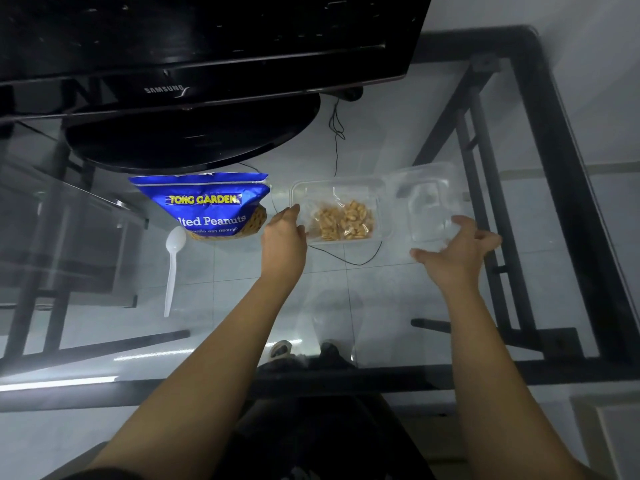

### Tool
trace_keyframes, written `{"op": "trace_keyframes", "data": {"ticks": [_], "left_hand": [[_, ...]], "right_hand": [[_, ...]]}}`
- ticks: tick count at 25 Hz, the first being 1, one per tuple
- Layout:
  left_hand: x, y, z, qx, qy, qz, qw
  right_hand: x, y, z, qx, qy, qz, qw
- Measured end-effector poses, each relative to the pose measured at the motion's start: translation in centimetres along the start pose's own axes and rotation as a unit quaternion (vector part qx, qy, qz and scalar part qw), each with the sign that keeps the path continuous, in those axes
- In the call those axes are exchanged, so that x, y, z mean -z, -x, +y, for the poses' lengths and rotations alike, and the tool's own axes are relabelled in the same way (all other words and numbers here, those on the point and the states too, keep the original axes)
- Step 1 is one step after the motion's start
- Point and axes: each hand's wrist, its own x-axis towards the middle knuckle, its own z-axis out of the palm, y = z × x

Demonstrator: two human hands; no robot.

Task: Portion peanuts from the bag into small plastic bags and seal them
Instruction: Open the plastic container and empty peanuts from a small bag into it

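A blue Tong Garden salted peanuts bag (204, 204) stands on the glass table, left of centre. To its right sits a clear plastic container (346, 184) holding small clear bags of peanuts (346, 220). Its clear lid (429, 188) lies open on the right side. My left hand (284, 237) touches the container's left wall with its fingertips. My right hand (457, 247) grips the lid's near edge between thumb and fingers. A white plastic spoon (172, 261) lies left of my left arm, below the peanut bag.
A black Samsung monitor (166, 88) on a round base (187, 140) stands behind the bag. The glass table (398, 306) has a black metal frame (568, 188) along the right and near sides. A faint clear plastic sheet (334, 334) lies near the front edge.
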Motion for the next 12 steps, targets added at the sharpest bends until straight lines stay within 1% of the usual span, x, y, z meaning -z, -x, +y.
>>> {"op": "trace_keyframes", "data": {"ticks": [1, 2, 3, 5, 6, 7, 9, 11, 12], "left_hand": [[0.0, 0.0, 0.0, -0.001, 0.0, 0.0, 1.0], [-0.1, 0.0, -0.1, -0.001, 0.001, -0.001, 1.0], [-0.1, -0.1, -0.2, 0.003, 0.004, -0.003, 1.0], [-0.1, -0.1, -0.1, 0.011, 0.01, -0.008, 1.0], [-0.1, -0.1, -0.1, 0.011, 0.011, -0.004, 1.0], [-0.1, -0.2, -0.1, 0.008, 0.012, 0.009, 1.0], [0.1, 0.0, 0.1, -0.005, 0.028, 0.065, 0.997], [0.6, 0.3, 0.6, 0.003, 0.115, 0.109, 0.987], [0.9, 0.5, 1.1, 0.014, 0.176, 0.108, 0.978]], "right_hand": [[0.2, 0.2, -0.2, 0.028, -0.075, 0.037, 0.996], [0.6, 0.4, -0.7, 0.049, -0.156, 0.077, 0.984], [1.0, 0.7, -1.2, 0.063, -0.249, 0.11, 0.96], [1.9, 1.0, -2.5, 0.063, -0.408, 0.13, 0.902], [2.2, 1.0, -3.1, 0.057, -0.451, 0.118, 0.883], [2.2, 1.0, -3.8, 0.054, -0.464, 0.097, 0.879], [1.4, 0.8, -4.7, 0.059, -0.428, 0.054, 0.9], [0.1, 0.5, -5.1, 0.075, -0.377, 0.027, 0.923], [-0.5, 0.4, -5.3, 0.084, -0.362, 0.017, 0.928]]}}
